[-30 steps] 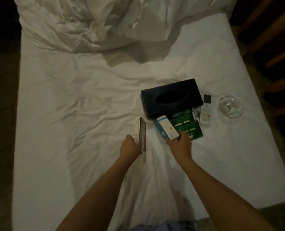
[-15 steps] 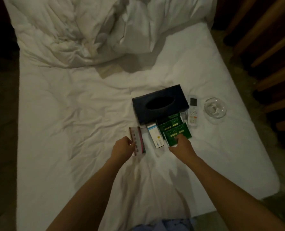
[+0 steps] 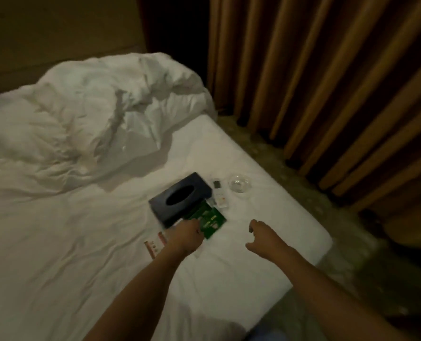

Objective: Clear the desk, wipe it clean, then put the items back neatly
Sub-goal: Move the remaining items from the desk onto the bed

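Several desk items lie on the white bed (image 3: 266, 242): a dark tissue box (image 3: 180, 199), green packets (image 3: 210, 217), a white remote (image 3: 219, 196), a glass ashtray (image 3: 239, 183) and a red and white box (image 3: 155, 244). My left hand (image 3: 187, 236) hovers low over the near edge of the green packets, just right of the red and white box; its fingers point down and are hidden. My right hand (image 3: 261, 233) hangs above bare sheet to the right of the packets, fingers loosely curled, holding nothing. The small white and blue box is out of sight.
A crumpled white duvet (image 3: 94, 114) fills the far left of the bed. The bed's right edge drops to a patterned carpet (image 3: 315, 198), with brown curtains (image 3: 327, 82) behind. The view is dim and blurred.
The red and white box has left my left hand and lies on the sheet. My right hand has moved right, off the green packets. The view has swung right toward the curtains.
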The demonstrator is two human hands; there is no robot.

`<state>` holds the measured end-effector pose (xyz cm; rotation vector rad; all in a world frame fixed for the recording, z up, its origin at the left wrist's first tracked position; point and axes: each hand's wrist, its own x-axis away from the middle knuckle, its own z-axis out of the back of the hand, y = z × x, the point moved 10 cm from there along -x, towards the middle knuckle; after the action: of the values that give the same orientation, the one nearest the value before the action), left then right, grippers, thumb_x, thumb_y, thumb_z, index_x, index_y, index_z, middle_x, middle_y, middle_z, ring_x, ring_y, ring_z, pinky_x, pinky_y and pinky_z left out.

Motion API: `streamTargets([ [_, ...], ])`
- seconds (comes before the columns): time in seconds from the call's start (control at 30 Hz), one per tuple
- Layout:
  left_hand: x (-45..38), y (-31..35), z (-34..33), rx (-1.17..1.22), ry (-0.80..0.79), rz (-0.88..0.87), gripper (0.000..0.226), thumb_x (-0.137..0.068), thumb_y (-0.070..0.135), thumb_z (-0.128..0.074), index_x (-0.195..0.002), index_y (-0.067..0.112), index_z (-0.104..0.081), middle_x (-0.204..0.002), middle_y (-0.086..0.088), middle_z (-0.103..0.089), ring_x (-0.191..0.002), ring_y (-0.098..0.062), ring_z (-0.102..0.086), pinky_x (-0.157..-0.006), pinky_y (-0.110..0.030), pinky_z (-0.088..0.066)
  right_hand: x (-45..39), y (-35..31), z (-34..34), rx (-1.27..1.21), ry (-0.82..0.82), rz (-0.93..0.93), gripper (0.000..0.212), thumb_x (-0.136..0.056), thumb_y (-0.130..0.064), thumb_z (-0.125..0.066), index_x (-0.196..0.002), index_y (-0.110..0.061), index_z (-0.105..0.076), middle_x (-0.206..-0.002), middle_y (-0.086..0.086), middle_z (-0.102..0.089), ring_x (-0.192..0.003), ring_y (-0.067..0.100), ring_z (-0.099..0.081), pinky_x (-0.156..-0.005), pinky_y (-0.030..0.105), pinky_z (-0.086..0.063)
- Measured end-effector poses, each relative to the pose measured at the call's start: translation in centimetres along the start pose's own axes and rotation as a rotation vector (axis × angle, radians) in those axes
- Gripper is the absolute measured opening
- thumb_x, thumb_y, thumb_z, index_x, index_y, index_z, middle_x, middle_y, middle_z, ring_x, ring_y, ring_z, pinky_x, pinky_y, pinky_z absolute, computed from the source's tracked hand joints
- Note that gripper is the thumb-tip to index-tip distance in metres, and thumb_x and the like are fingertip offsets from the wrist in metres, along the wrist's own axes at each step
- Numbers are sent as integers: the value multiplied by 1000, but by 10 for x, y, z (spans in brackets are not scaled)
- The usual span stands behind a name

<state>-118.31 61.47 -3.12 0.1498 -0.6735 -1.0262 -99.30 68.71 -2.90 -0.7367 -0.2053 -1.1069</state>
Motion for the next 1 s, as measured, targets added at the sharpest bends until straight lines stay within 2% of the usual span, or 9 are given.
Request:
streamTargets([
  [0.23,54,112,-51,-167,-85,-327,31,-95,26,-52,-120,9,-56,-122,-10,-59,-116,-23,-53,-91,-25,-38,112,91,17,0,127,-198,42,-88,-23,-62,-121,-4,-45,-125,13,-49,-112,23,-49,-76,21,-34],
  [0.37,82,181,-78,-252,-110,-473,29,-93,28,-53,-116,11,-58,-120,-10,-61,-113,-22,-54,-91,-25,-41,183,152,33,-79,228,-343,22,-92,-26,-58,-109,-15,-49,-130,11,-49,-111,21,-49,-89,25,-41],
  [0.47,114,247,-100,-309,-125,-592,32,-92,28,-54,-119,12,-58,-123,-9,-59,-112,-22,-55,-91,-26,-43,248,199,48,-181,335,-433,43,-98,-21,-49,-137,-5,-40,-143,13,-41,-129,24,-41,-98,22,-29],
  [0.53,143,298,-122,-349,-150,-683,32,-92,27,-54,-119,11,-58,-122,-8,-59,-111,-22,-56,-88,-27,-43,299,235,56,-212,390,-505,50,-97,-23,-52,-139,-3,-36,-142,15,-41,-130,25,-40,-98,23,-29],
  [0.63,202,374,-168,-379,-220,-812,19,-90,22,-53,-99,9,-64,-103,-9,-64,-95,-23,-59,-74,-27,-45,389,285,66,-204,477,-610,46,-90,-26,-61,-126,-3,-45,-127,16,-49,-116,29,-49,-86,30,-38],
  [0.73,283,444,-226,-332,-339,-935,23,-88,16,-52,-66,17,-48,-71,-2,-51,-78,-21,-53,-56,-25,-33,488,335,65,-221,572,-734,46,-85,-28,-66,-119,-3,-48,-123,15,-51,-112,31,-50,-84,31,-39],
  [0.8,342,489,-268,-341,-381,-1043,20,-86,16,-56,-68,16,-49,-77,-4,-55,-82,-22,-56,-60,-26,-36,552,368,55,-241,607,-809,44,-85,-26,-65,-119,-4,-48,-123,15,-51,-113,32,-51,-86,31,-42],
  [0.9,432,544,-333,-372,-454,-1188,5,-85,23,-61,-85,18,-60,-97,-5,-64,-94,-22,-60,-79,-30,-49,644,412,32,-267,627,-914,40,-85,-25,-65,-116,-5,-50,-120,13,-51,-111,30,-52,-85,33,-43],
  [1.0,518,579,-394,-403,-554,-1313,15,-88,24,-58,-98,15,-63,-101,-6,-64,-95,-22,-59,-84,-34,-49,730,446,12,-281,653,-1003,36,-87,-25,-64,-116,-8,-50,-117,10,-50,-106,26,-51,-81,32,-44],
])
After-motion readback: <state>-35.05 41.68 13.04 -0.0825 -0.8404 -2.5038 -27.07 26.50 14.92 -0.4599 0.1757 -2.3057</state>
